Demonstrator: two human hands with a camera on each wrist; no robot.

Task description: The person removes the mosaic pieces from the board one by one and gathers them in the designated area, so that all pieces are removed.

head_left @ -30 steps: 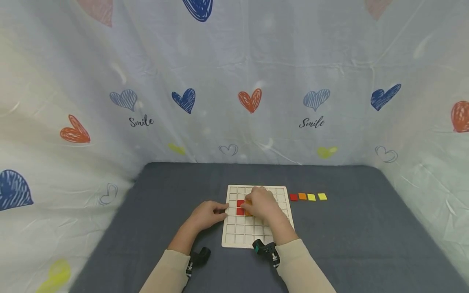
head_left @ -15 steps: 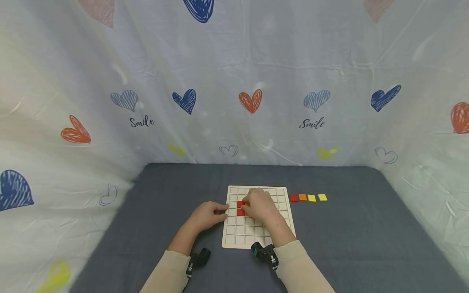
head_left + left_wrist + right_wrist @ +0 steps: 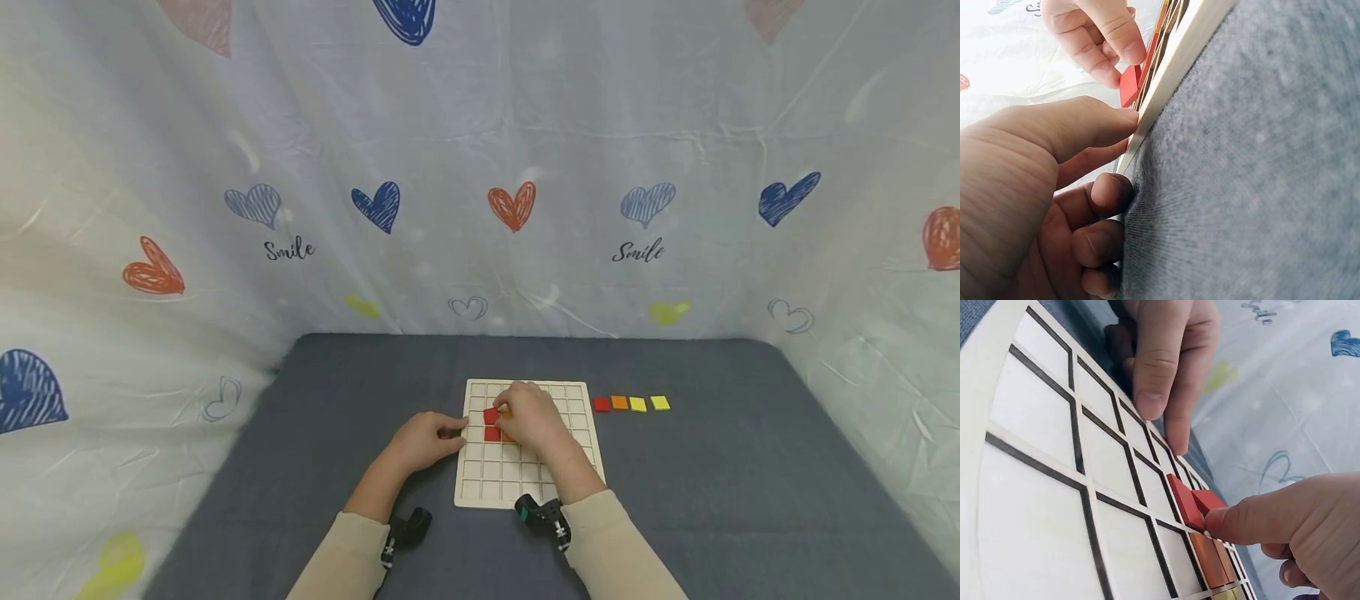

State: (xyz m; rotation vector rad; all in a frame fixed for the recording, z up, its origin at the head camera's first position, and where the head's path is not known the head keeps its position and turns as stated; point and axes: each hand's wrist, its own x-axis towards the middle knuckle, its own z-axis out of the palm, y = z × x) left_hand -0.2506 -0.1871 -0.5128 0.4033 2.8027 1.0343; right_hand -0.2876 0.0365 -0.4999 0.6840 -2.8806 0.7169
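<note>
A pale wooden grid board point(image 3: 480, 492) lies on the table. My left hand point(image 3: 422, 440) rests its thumb point(image 3: 1100, 122) and forefinger on the board's left rim; its other fingers bend down by the cloth. Between thumb and fingers my right hand point(image 3: 532, 414) pinches a red tile point(image 3: 1129, 87), which tilts up out of the grid. A second red tile point(image 3: 492, 434) lies in the square just nearer. To its right are orange tiles point(image 3: 1208, 556), partly covered by my right hand in the head view. A yellow tile point(image 3: 1225, 594) shows beyond them in the right wrist view.
Right of the board a row of loose tiles lies on the dark cloth: a red tile point(image 3: 602, 404), an orange tile point(image 3: 618, 402), a yellow tile point(image 3: 637, 404) and another yellow tile point(image 3: 660, 402). A white curtain point(image 3: 435, 258) with printed hearts hangs behind the table point(image 3: 360, 375).
The upper red tile lay flat in its square before and now stands tilted in my right fingers. My right hand has shifted slightly left. The left hand has stayed at the board's rim.
</note>
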